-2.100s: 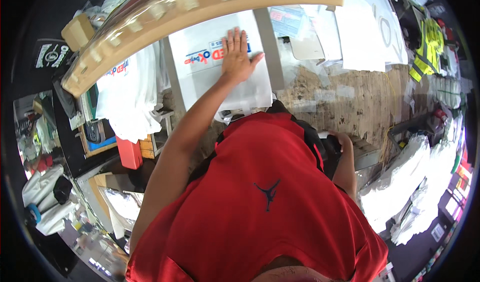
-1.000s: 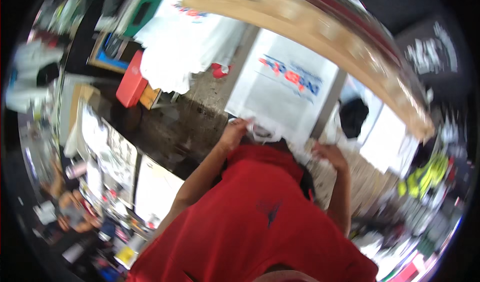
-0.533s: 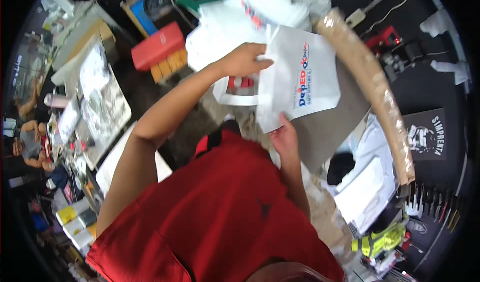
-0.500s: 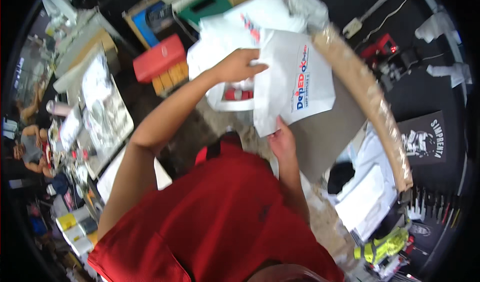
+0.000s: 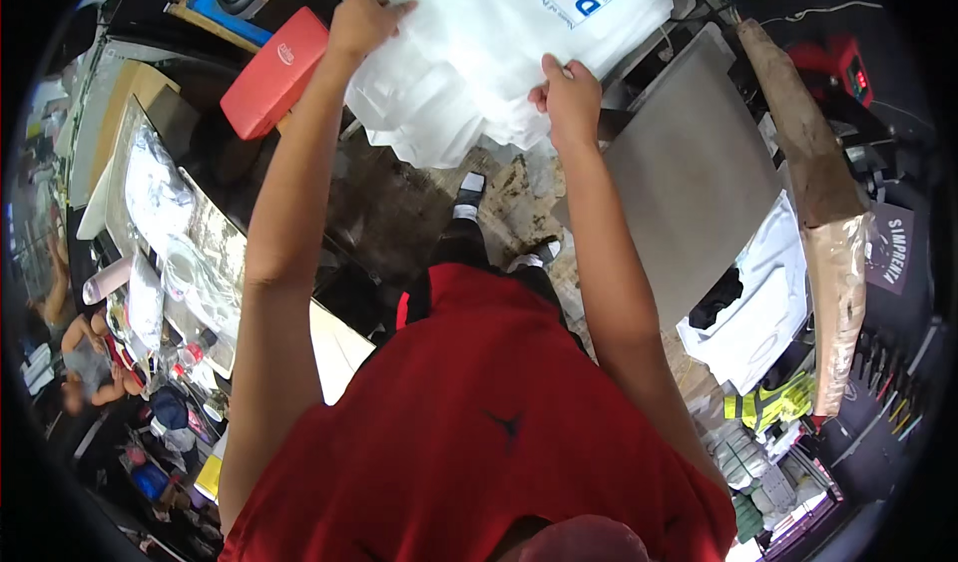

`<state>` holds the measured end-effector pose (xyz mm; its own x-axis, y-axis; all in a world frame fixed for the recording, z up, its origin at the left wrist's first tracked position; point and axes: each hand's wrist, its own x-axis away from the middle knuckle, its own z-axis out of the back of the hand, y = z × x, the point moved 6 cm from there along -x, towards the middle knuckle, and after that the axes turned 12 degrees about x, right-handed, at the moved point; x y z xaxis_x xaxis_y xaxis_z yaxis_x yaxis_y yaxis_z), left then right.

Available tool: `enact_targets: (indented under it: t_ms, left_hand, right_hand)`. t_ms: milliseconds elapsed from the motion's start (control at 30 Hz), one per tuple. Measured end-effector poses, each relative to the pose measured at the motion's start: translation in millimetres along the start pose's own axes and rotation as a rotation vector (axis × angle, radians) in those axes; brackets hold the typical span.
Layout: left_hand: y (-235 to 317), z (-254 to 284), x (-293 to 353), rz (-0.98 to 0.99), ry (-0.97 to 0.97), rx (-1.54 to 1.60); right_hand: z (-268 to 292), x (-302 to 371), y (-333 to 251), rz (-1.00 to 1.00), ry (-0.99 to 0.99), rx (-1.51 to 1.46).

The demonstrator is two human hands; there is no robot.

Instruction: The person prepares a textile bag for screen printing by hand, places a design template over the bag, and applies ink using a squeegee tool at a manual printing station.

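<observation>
A pile of thin white fabric bags [image 5: 449,73] lies at the top middle, its lower edges ruffled and overlapping. The uppermost printed bag [image 5: 519,18] carries blue and red lettering and runs out of the picture at the top. At the pile's left edge is my left hand [image 5: 367,25], thumb stretched over the white fabric and apart from the fingers. My right hand [image 5: 571,103] hovers at the lower right edge of the pile, forefinger and thumb apart, other fingers loosely bent. Neither hand visibly grips a bag; contact with the fabric is hard to judge.
A red box [image 5: 274,73] stands left of the pile. To the right is a flat grey panel [image 5: 689,173], then a long brown wrapped roll [image 5: 828,193] and a red device [image 5: 833,71] with a lit display. White cloth [image 5: 753,297] lies below the panel. Plastic-covered goods [image 5: 160,183] fill the left table.
The single printed bag that both hands held up before me now lies on the pile. Both arms have reached farther forward, and the hands have spread apart.
</observation>
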<state>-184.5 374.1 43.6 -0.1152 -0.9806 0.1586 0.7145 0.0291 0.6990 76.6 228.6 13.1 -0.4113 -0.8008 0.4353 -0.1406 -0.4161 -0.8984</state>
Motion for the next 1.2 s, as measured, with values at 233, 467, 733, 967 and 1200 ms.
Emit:
enact_targets:
  t_ms: [233, 467, 733, 967, 1200]
  left_hand:
    - [-14.6, -28.8, -6.2, -0.124, -0.101, -0.160]
    - [2.6, 0.3, -8.0, -0.457, 0.110, -0.584]
    - [49.2, -158.6, 25.0, -0.407, -0.426, -0.166]
    - [105.4, -153.9, 65.9, -0.403, -0.201, -0.082]
    - [202.9, -230.6, 244.5, -0.528, -0.419, 0.435]
  right_hand:
    - [21.3, 9.7, 11.4, 0.063, 0.174, 0.525]
    - [123.8, 102.4, 9.7, 0.144, -0.038, 0.718]
    - [393.5, 260.2, 126.5, -0.068, 0.665, 0.134]
    - [577.7, 359.4, 239.6, -0.285, 1.014, 0.063]
    - [755.0, 368.4, 340.0, -0.409, 1.269, 0.408]
